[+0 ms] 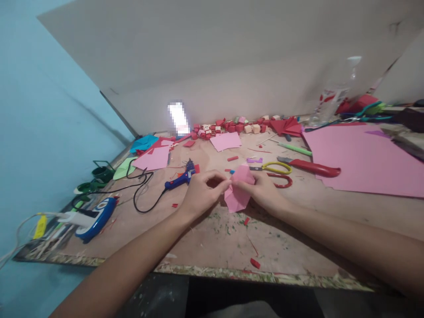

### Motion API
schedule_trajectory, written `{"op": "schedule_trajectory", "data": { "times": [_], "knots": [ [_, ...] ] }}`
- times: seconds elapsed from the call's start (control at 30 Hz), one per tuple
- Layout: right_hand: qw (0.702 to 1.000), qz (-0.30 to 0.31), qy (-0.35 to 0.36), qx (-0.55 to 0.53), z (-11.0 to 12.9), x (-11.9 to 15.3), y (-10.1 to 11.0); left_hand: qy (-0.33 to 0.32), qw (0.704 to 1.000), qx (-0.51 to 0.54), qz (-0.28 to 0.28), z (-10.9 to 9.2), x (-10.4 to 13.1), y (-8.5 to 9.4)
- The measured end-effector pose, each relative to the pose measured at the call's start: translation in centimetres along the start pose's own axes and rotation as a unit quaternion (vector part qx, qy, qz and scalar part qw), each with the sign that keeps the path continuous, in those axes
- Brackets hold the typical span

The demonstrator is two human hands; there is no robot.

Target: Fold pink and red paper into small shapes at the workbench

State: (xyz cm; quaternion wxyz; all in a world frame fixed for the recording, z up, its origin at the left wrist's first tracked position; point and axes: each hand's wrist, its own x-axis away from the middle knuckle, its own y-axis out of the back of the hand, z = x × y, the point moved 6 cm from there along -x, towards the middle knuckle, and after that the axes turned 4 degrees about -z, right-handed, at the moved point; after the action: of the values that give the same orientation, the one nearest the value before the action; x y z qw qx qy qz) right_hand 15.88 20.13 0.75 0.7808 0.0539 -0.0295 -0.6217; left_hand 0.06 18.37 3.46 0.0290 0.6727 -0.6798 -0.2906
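Note:
A pink piece of paper (239,197), cut with angled edges, is held up between my two hands above the middle of the table. My left hand (207,191) pinches its left edge between thumb and forefinger. On the right side, my right hand (265,191) grips the same paper with the thumb across its front; the other fingers are partly hidden. Just behind my right hand lie scissors with yellow and red handles (277,168). A blue glue gun (180,179) rests to the left of my left hand.
Large pink sheets (367,161) and a red-handled knife (314,168) lie at right. Small red and pink paper cubes (228,127) line the back, near a plastic bottle (333,99). A blue-and-white power strip (96,221) and black cable (135,198) are at left.

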Motion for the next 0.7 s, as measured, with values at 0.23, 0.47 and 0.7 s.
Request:
{"op": "schedule_trajectory", "data": {
  "times": [0.23, 0.47, 0.7],
  "knots": [
    [0.998, -0.041, 0.005, -0.048, -0.7, -0.6, 0.6, 0.013, 0.999, 0.034, 0.032, 0.0, 0.0, -0.4],
    [0.998, -0.029, 0.050, -0.015, 0.5, -0.2, 0.5, 0.015, 0.997, 0.062, 0.041, 0.0, -0.1, -0.6],
    [0.998, 0.018, 0.053, -0.013, 1.3, 0.0, -0.2, 0.056, 0.991, 0.120, 0.037, 1.2, -0.5, -0.5]
  ]
}}
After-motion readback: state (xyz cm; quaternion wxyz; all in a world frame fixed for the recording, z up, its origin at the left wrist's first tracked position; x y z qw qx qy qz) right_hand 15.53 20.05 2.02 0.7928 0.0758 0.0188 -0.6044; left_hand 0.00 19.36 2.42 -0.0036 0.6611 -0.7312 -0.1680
